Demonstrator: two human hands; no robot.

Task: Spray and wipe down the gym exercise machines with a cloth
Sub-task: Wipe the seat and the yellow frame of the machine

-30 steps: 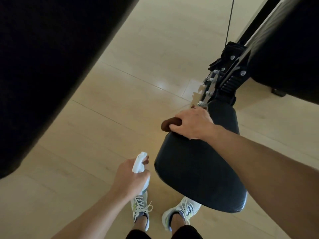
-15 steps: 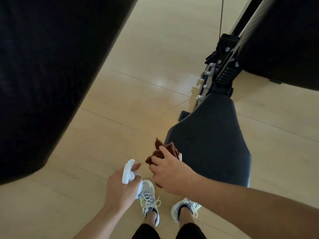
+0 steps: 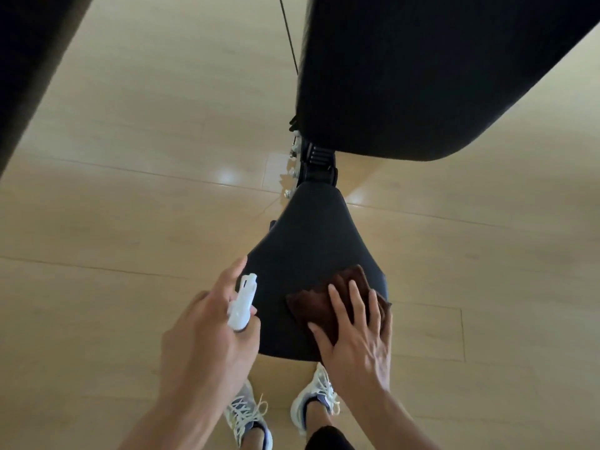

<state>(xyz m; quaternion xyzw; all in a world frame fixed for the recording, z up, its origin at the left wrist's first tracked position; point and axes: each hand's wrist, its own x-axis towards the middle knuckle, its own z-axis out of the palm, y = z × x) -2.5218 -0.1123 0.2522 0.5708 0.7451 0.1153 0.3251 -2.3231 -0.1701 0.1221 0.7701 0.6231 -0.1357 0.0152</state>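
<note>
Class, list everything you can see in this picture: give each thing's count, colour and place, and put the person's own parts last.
seat pad: one, black, centre, above the floor
back pad: one, black, upper right
dark pad: one, black, upper left edge
cable: one, dark, top centre
cloth: one, brown, flat on the seat pad's near right part
spray bottle: one, white, at the seat pad's left edge
floor: light wood
shoes: two, white, bottom centre
left hand: grips the spray bottle
right hand: presses flat on the cloth

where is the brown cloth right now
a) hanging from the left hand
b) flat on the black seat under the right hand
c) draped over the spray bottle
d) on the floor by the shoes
b: the brown cloth lies on the black seat with the right hand pressing on it with straight fingers, while the left hand holds the spray bottle.
</note>
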